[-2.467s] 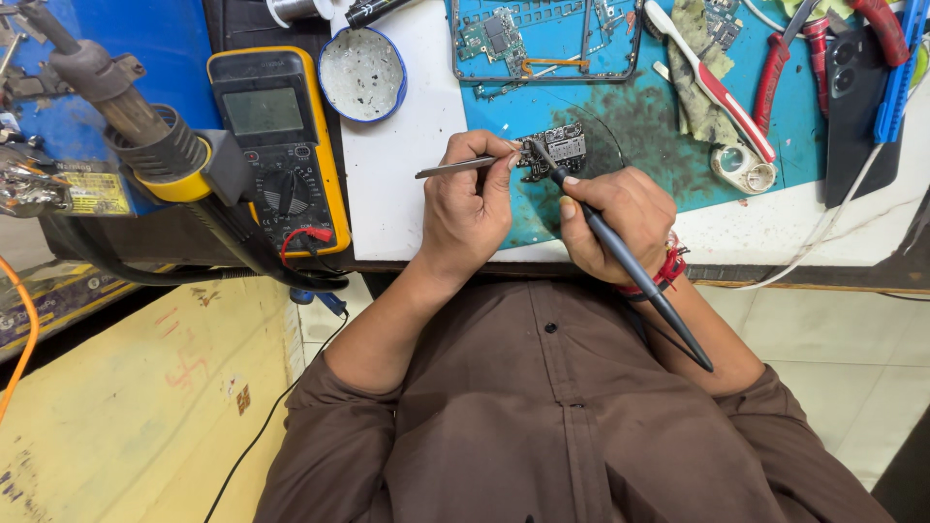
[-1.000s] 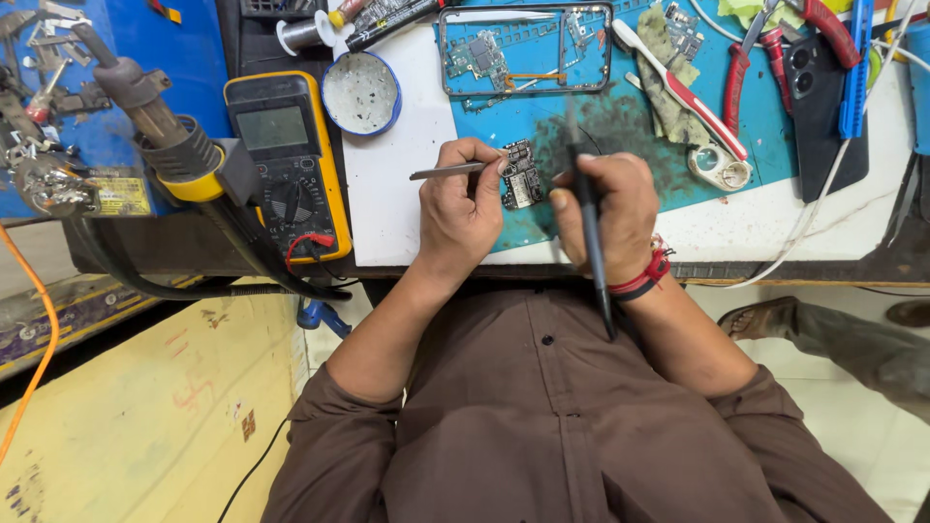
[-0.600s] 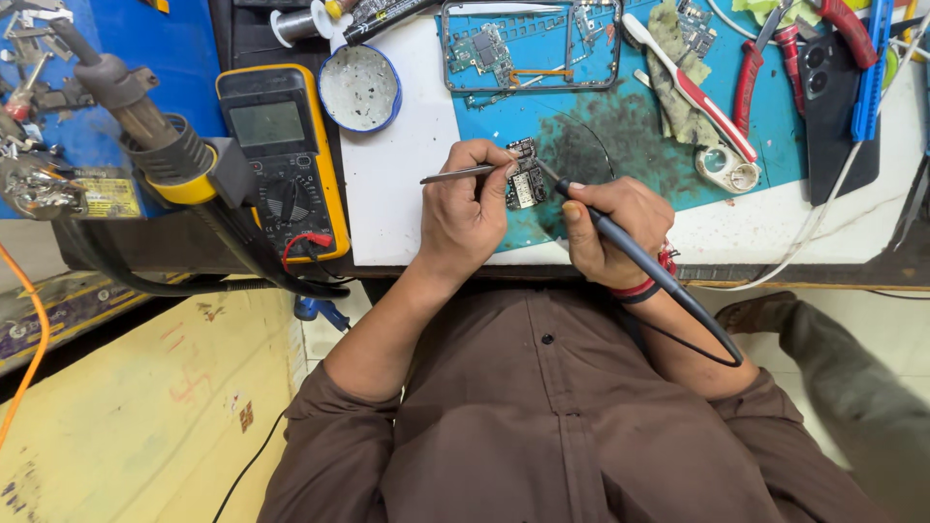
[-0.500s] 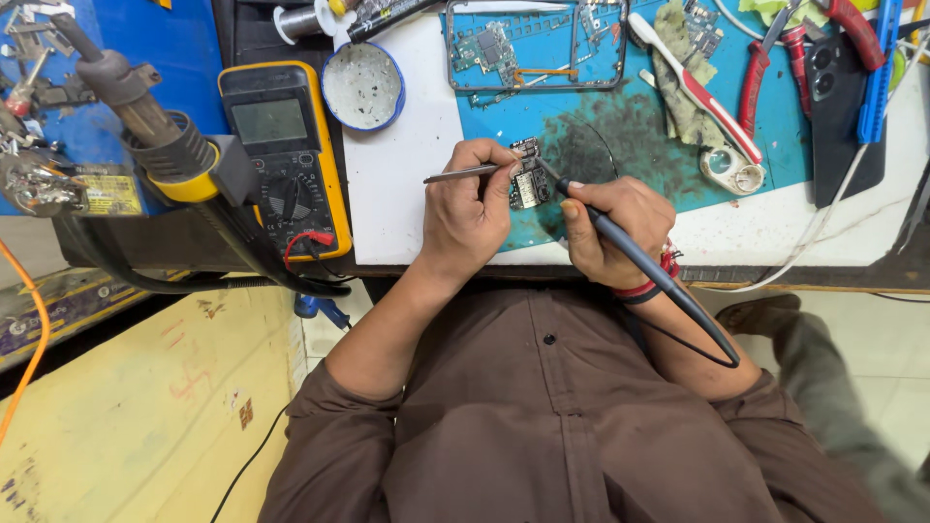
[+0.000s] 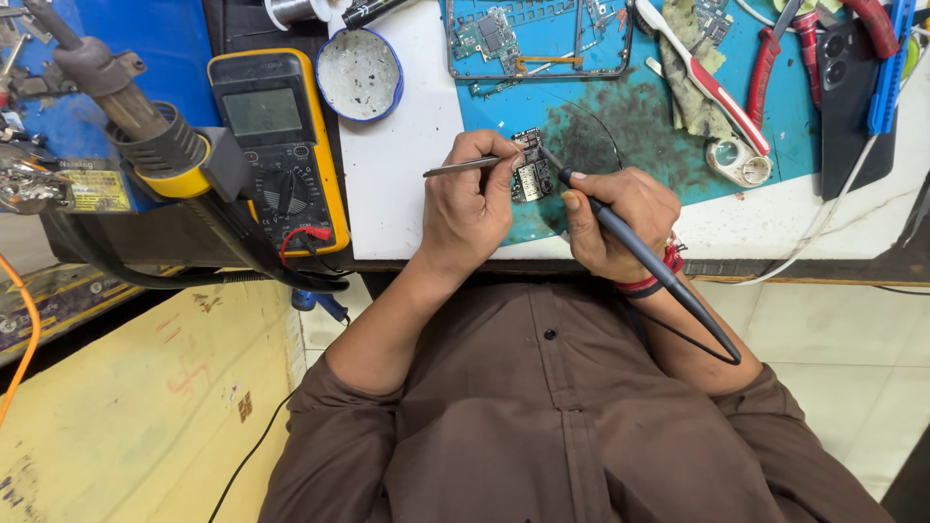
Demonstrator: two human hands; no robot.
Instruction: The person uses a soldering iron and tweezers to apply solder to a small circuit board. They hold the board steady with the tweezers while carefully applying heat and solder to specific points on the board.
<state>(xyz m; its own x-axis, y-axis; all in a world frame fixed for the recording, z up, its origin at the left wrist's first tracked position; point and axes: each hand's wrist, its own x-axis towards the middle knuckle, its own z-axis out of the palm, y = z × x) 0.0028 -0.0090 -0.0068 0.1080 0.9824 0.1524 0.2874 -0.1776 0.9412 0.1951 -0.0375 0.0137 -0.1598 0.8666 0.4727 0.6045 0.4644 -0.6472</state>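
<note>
Centrally, circuit board (image 5: pixel 530 176) between hands, tweezers (image 5: pixel 465 167) touching

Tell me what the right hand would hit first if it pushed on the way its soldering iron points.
The right hand aims the soldering iron up and left, so it would most likely meet the small circuit board first, just beyond the tip. Whether the tip already touches it is unclear.

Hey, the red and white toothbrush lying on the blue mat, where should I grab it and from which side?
Grip the toothbrush at the middle of its handle, coming down from above with fingers across its width. It lies flat and slanted, head toward the top left near the phone frame, tail by the small white ring. The mid-handle looks clearest; red-handled pliers lie close on the right.
</note>
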